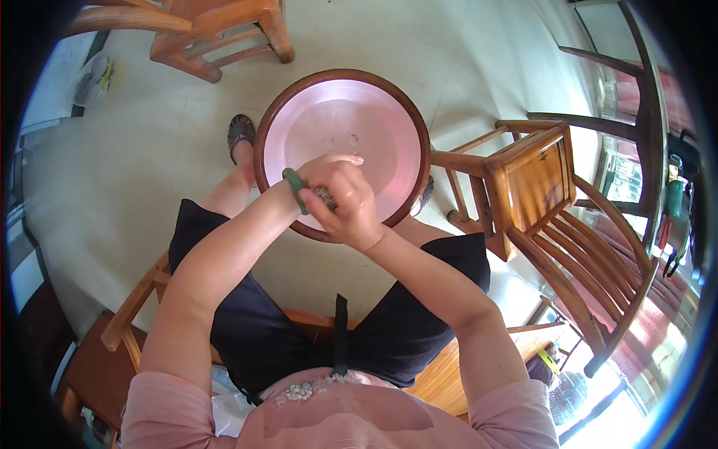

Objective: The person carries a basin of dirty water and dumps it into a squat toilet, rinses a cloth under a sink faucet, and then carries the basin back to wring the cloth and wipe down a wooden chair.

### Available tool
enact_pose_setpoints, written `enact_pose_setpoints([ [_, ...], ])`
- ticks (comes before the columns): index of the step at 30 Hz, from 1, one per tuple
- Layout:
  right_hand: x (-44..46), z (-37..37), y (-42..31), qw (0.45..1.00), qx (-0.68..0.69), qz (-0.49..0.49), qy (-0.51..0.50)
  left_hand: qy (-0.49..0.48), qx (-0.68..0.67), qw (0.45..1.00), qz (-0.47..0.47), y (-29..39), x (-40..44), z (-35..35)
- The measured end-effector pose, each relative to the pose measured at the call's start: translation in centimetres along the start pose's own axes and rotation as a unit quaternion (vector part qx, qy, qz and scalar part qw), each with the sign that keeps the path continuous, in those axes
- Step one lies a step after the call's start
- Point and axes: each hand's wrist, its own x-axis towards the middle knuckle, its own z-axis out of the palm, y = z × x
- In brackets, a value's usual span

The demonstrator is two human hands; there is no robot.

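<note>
Both hands meet over the near rim of a round basin (271, 112), pink inside with a brown rim, which holds water. My left hand (327, 166) has a green bangle (295, 187) at its wrist. One finger of it shows stretched out to the right; the others are hidden behind my right hand. My right hand (353, 206) is closed against the left, fingers wrapped round a small grey-brown rough lump (325, 197). The lump is mostly covered and its kind does not show. Skin on both hands looks wet.
A wooden chair (532, 183) stands close to the basin's right side. Another wooden chair (217, 34) is at the far left. A sandalled foot (240, 131) rests left of the basin. A plastic bag (93, 81) lies by the left wall. Dark-clad knees (449, 262) flank the near side.
</note>
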Motion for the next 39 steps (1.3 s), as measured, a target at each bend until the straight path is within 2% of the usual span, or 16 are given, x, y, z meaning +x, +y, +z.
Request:
enact_pose_setpoints([
  [2, 0.2, -0.2, -0.1, 0.999, -0.03, -0.044, 0.001, 0.034, 0.083, 0.996, 0.028, 0.7, -0.4, 1.1],
  [5, 0.2, -0.7, 0.9, 0.997, -0.075, -0.014, -0.002, 0.074, 0.341, 0.904, 0.246, -3.2, 1.0, -0.2],
  [9, -0.8, 0.5, 3.6, 0.994, -0.101, 0.034, -0.004, 0.032, 0.422, 0.905, 0.036, -6.9, 1.8, -1.2],
  [10, -0.9, 0.3, 4.0, 0.991, -0.119, 0.059, -0.011, 0.079, 0.17, 0.982, -0.028, -6.6, 1.6, -1.1],
  [11, -0.9, 0.0, 4.4, 0.987, -0.138, 0.083, -0.018, 0.121, -0.095, 0.984, -0.088, -6.3, 1.4, -0.9],
  [12, -0.5, -0.4, 4.4, 0.987, -0.151, 0.054, -0.014, 0.152, -0.352, 0.912, -0.142, -5.8, 1.3, -0.7],
  [15, -1.2, -0.9, 7.2, 0.976, -0.175, 0.125, -0.028, 0.304, -0.203, 0.905, -0.217, -2.4, 1.6, 2.2],
  [19, -1.5, -0.9, 9.6, 0.954, -0.181, 0.24, -0.019, 0.308, -0.188, 0.901, -0.241, -0.5, 1.4, 2.2],
  [20, -1.3, -1.0, 10.3, 0.954, -0.181, 0.239, -0.017, 0.252, -0.149, 0.941, -0.168, -1.5, 1.3, 1.2],
  [23, -0.1, -1.5, 9.7, 0.903, -0.037, 0.425, 0.049, 0.167, -0.204, 0.939, -0.22, 0.9, 1.1, 1.4],
  [25, 1.1, -2.0, 8.2, 0.933, -0.014, 0.349, 0.086, 0.156, -0.259, 0.92, -0.25, 0.8, 1.0, 1.0],
  [27, 1.8, -2.7, 6.2, 0.942, -0.063, 0.326, 0.057, -0.001, -0.296, 0.911, -0.288, 1.3, 1.3, 0.7],
  [32, 1.2, -2.0, 2.8, 0.992, -0.074, 0.087, 0.046, 0.095, -0.334, 0.906, -0.243, 1.8, 2.4, -1.3],
  [35, -0.1, -0.4, 0.4, 0.997, -0.025, -0.066, -0.014, -0.03, -0.199, 0.959, -0.201, -1.0, 2.3, -3.5],
  [37, -0.6, -0.2, -0.7, 0.997, -0.03, -0.065, -0.036, 0.084, -0.084, 0.966, -0.232, -2.0, 2.5, -2.4],
  [39, -1.0, -0.1, -0.7, 0.995, -0.075, -0.045, -0.057, 0.071, -0.257, 0.93, -0.253, -2.8, 1.7, -1.5],
])
